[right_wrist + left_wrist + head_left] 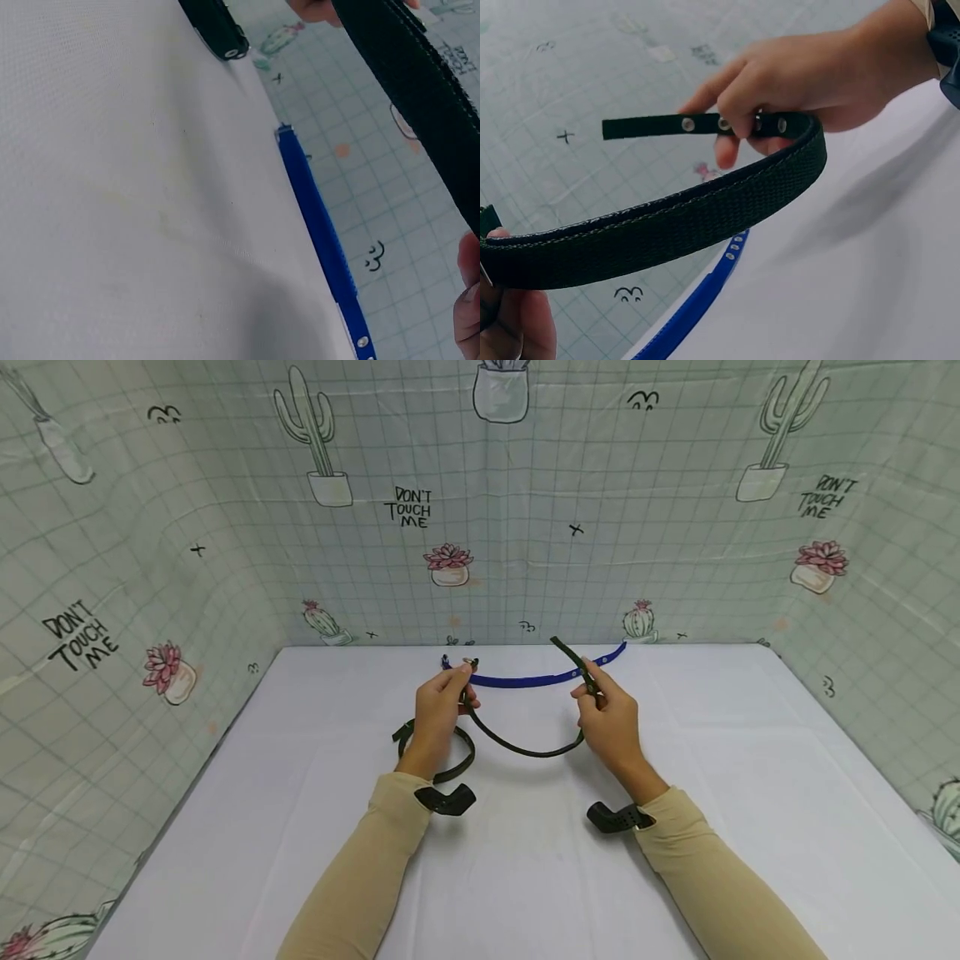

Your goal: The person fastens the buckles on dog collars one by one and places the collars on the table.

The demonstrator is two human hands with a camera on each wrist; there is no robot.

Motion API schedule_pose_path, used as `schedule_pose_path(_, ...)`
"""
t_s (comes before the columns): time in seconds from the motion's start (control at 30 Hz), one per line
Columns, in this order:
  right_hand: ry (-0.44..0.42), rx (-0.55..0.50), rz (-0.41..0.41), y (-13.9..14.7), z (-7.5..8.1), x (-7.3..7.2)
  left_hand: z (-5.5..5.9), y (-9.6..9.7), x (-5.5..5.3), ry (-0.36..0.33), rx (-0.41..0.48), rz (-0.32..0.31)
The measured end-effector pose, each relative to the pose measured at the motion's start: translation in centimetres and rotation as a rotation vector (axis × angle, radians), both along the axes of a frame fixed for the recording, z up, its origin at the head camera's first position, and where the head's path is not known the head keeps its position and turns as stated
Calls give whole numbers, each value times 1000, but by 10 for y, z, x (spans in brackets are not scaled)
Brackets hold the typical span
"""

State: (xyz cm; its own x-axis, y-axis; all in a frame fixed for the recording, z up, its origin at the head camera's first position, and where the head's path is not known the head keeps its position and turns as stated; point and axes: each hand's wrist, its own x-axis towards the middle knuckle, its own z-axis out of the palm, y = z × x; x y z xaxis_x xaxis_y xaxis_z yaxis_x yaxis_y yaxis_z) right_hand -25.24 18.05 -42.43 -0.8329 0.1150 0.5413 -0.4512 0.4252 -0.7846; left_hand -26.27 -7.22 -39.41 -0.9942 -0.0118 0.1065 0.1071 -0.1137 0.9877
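A dark green collar (525,753) with metal eyelets hangs in a downward curve between the two hands, above the white table. My left hand (437,714) pinches its buckle end, where some metal shows. The right hand (613,718) pinches the eyelet end between thumb and fingers, and the tip sticks out past them. In the left wrist view the collar (667,214) shows woven webbing with stitched edges and a row of eyelets at the right hand (780,86). The right wrist view catches only the collar's wide band (412,97).
A blue collar (517,682) with eyelets lies along the table's back edge, behind the hands. Another dark collar (469,756) sits coiled on the white table (525,877), partly hidden by the left hand. A patterned cloth (525,468) stands behind. Black devices (447,799) are strapped to both wrists.
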Motion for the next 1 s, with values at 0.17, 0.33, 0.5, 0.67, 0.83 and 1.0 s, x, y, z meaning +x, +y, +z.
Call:
schedule_pose_path(0.17, 29, 0, -15, -4, 2, 1, 1, 2, 2, -29, -6, -7)
schedule_pose_path(0.33, 28, 19, -52, -6, 3, 3, -1, 4, 3, -23, -34, -4)
schedule_pose_path(0.5, 34, 24, -76, -8, 5, 4, -1, 5, 1, 4, -30, -10)
schedule_pose_path(0.67, 37, -7, -43, -13, 9, 8, 0, 5, 2, 14, -44, -23)
schedule_pose_path(0.83, 13, -51, 16, -19, 14, 14, 1, 6, 3, 2, -79, -59)
schedule_pose_path(1.0, 13, -64, 76, -27, 26, 25, 1, 9, 3, -16, -111, -99)
